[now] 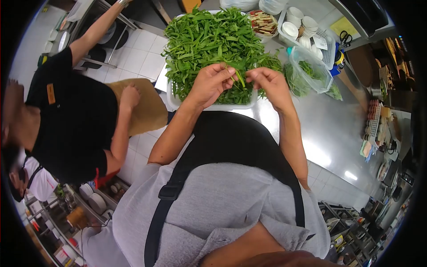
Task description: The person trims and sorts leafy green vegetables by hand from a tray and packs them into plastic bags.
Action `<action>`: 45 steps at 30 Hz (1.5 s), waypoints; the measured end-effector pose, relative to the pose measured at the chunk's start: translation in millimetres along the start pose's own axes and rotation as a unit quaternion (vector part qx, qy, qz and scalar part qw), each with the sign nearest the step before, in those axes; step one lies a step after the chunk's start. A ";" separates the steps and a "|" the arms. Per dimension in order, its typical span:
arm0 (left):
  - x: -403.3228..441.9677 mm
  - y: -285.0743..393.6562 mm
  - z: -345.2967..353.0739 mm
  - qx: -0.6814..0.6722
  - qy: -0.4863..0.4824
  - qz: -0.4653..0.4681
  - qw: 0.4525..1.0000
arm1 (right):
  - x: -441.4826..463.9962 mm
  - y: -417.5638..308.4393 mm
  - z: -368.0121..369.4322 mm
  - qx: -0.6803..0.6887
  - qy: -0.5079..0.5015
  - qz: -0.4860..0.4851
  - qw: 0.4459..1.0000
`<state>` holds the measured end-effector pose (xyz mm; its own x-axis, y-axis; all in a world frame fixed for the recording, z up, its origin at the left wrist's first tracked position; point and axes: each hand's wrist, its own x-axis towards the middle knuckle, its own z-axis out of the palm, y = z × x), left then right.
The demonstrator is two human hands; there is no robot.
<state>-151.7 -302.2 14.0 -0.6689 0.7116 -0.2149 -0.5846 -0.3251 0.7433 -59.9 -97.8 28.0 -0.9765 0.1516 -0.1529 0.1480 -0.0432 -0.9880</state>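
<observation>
My left hand (206, 85) pinches green stems (240, 77) above heaped leaves (213, 40); gentle pressure should prevent bruising. Whether my curled right hand (271, 85) grips any, I can't tell.

Left hand (208, 85): thumb pinched against forefinger, other fingers curled. Right hand (274, 89) just beside left fingertips, apart from them; fingers bent, tips blurred. Left forearm (176, 131) bare, slanting inward to its hand; right forearm (293, 139) bare, wrist angled toward left hand.
</observation>
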 end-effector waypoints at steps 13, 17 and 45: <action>6.3 -14.3 8.2 0.049 0.009 0.023 0.999 | -7.2 7.2 5.3 0.090 0.003 0.013 0.996; 10.3 -21.4 9.3 -0.010 0.044 0.111 0.993 | -3.2 14.7 4.5 0.116 0.096 -0.051 0.987; -14.4 62.0 -45.0 -0.043 0.117 0.205 0.971 | 26.7 27.5 84.4 -0.459 -0.114 -0.185 0.861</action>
<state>-198.9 -360.6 34.7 -0.9339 0.3529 -0.0576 -0.2762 -0.6098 0.7429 -95.1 -178.2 -1.6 -0.9732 -0.2150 0.0812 -0.2213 0.7814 -0.5834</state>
